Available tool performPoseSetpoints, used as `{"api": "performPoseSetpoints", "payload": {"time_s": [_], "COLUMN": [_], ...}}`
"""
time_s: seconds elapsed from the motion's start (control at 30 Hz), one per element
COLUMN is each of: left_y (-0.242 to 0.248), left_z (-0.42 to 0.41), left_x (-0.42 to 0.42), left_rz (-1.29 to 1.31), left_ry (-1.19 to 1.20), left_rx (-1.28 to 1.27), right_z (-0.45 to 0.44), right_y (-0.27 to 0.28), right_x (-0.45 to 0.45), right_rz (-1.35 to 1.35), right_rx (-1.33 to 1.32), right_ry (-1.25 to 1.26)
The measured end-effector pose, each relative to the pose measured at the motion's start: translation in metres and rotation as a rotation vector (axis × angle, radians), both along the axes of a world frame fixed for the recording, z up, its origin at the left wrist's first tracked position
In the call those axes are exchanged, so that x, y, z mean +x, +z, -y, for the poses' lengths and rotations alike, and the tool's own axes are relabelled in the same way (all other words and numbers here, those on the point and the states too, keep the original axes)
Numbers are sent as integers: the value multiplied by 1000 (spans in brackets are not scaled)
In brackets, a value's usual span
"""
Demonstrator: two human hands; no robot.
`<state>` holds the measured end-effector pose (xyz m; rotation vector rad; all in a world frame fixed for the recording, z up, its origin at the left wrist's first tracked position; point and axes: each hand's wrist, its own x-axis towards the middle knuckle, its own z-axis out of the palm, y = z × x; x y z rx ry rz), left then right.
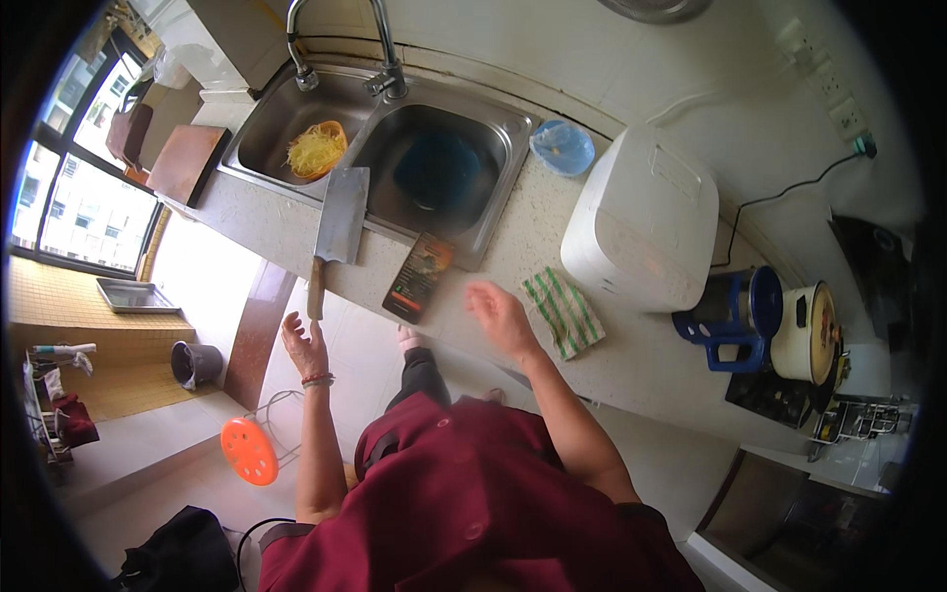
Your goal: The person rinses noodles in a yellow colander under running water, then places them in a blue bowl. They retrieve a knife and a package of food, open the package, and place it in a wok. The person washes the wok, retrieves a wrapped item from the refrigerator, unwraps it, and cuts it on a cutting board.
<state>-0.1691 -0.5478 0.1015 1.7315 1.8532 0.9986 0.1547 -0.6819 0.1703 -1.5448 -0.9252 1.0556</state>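
Note:
A cleaver [342, 214] lies across the front edge of the sink and the counter, its wooden handle pointing towards me. Just below the end of that handle is my left hand [305, 349], fingers curled but apart and nothing in them; whether the thumb touches the handle I cannot tell. My right hand [497, 314] hovers around the counter's front, loosely curled, slightly blurred and with nothing visible in it. It is between a smartphone [419, 278] with a lit screen and a green-and-white striped cloth [564, 312]. Pale yellow shreds [317, 151] fill an orange basket [339, 133] in the left basin.
A dark blue basin [436, 170] sits in the right sink bowl, under the faucet [392, 78]. Rightward stand a blue bowl [573, 148], a white countertop appliance [640, 222], a blue-handled jug [732, 318] and a lidded pot [803, 333]. A cutting board [189, 163] is left; an orange stool [249, 451] below.

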Motion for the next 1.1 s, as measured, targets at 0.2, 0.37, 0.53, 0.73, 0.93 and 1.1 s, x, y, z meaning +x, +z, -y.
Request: {"api": "performPoseSetpoints", "payload": {"time_s": [0.2,0.37,0.53,0.73,0.93,1.1], "left_y": [2,19,18,-1,-23,-33], "left_z": [-58,-89,-109,-147,-196,-212], "left_x": [19,27,10,-28,-64,-73], "left_rz": [-237,-222,-227,-227,-290,-300], "left_ry": [-135,-291,-377,-315,-252,-180], "left_rx": [-15,-417,-231,-201,-58,7], "right_z": [-172,-254,-261,-219,-140,-127], "right_y": [-43,-117,-142,-70,9,17], "right_x": [40,60,68,64,59,58], "right_rz": [138,264,-394,-321,-136,104], "right_rx": [-144,-689,-720,-583,-482,-411], "right_ry": [-387,-560,-530,-493,-528,-600]}}
